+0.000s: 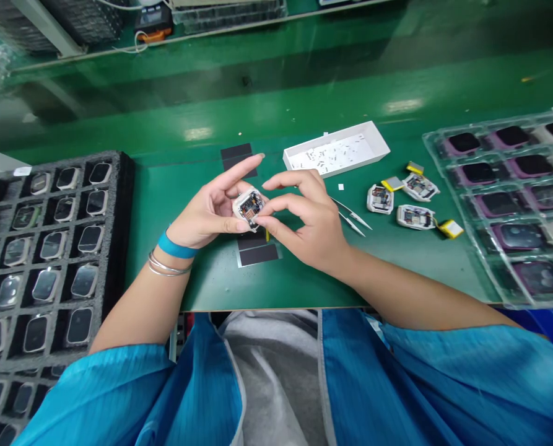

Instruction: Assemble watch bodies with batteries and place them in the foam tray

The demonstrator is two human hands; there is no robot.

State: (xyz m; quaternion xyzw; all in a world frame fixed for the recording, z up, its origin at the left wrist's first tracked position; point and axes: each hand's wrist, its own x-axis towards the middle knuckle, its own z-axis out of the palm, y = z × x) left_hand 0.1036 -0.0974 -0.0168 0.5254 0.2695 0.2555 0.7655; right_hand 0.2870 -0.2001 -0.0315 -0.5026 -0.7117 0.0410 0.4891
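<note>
My left hand (209, 207) holds a small white watch case (249, 207) with its circuit board facing up, gripped between thumb and fingers above the green mat. My right hand (306, 220) meets it from the right, thumb and forefinger pinched against the case's right edge. Its other fingers are raised and spread. A blue band and thin bangles sit on my left wrist.
Tweezers (353, 218) lie right of my right hand. Three open watch cases (414, 217) with yellow batteries lie beyond them. A white box (377, 137) of tiny parts stands behind. A black foam tray (118, 204) of watch screens is at left, a clear tray (485, 248) of watches at right.
</note>
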